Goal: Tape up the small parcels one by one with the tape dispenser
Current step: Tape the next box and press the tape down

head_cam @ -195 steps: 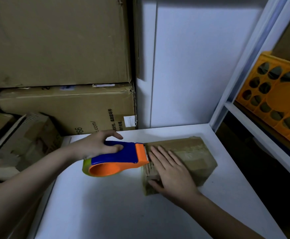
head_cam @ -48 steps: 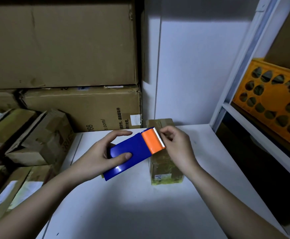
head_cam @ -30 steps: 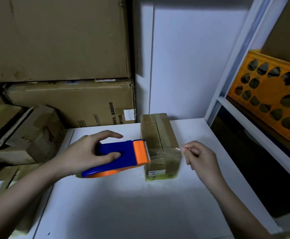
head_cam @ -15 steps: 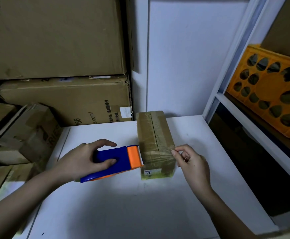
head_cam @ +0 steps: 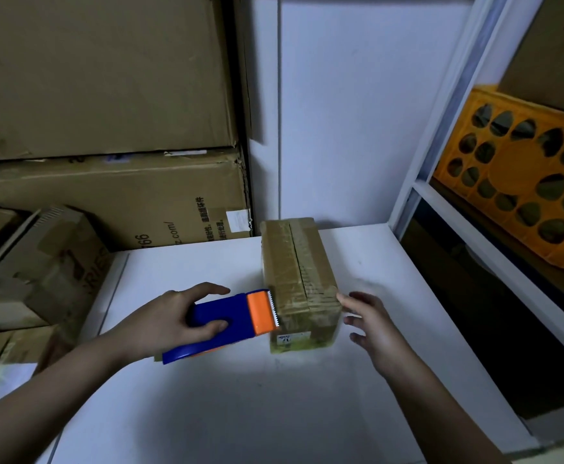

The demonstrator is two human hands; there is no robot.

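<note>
Small brown cardboard parcel (head_cam: pixel 299 283), bench's far edge, lengthwise seam taped | left hand (head_cam: pixel 176 321) grips blue-and-orange tape dispenser (head_cam: pixel 230 321) at its near-left side | right hand (head_cam: pixel 374 324) loose-fingered beside it | crosswise strip apparently unfinished.

right hand (head_cam: pixel 376 324) releases tape end, fingers now spread beside parcel (head_cam: pixel 299 283) | tape dispenser (head_cam: pixel 230 321) blade closer to parcel's left edge
</note>
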